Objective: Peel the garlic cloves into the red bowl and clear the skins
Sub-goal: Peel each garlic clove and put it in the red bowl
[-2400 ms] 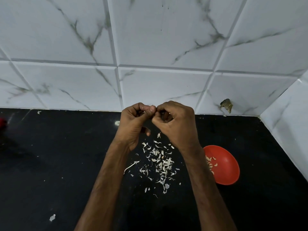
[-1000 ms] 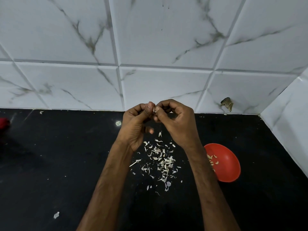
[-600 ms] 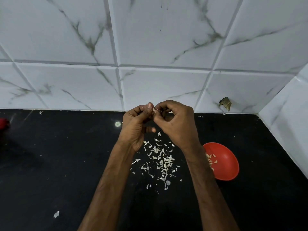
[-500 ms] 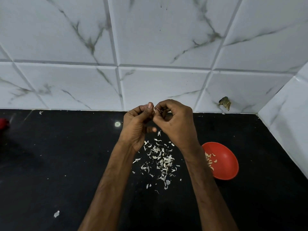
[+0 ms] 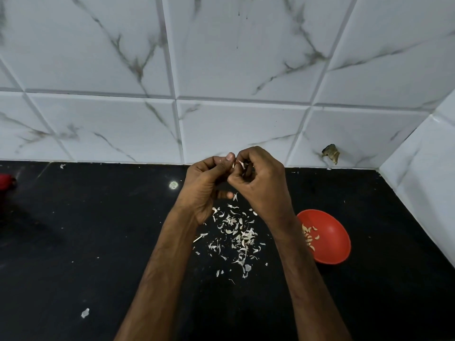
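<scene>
Glossy black counter [image 5: 73, 242], papery skins [image 5: 236, 232], both hands' [image 5: 261, 188] grip pinching garlic clove [image 5: 240, 164]

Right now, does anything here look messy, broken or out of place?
Yes. Garlic skins lie scattered on the black counter below the hands, with one stray flake far off to the left. A tile on the wall looks chipped near the corner.
</scene>
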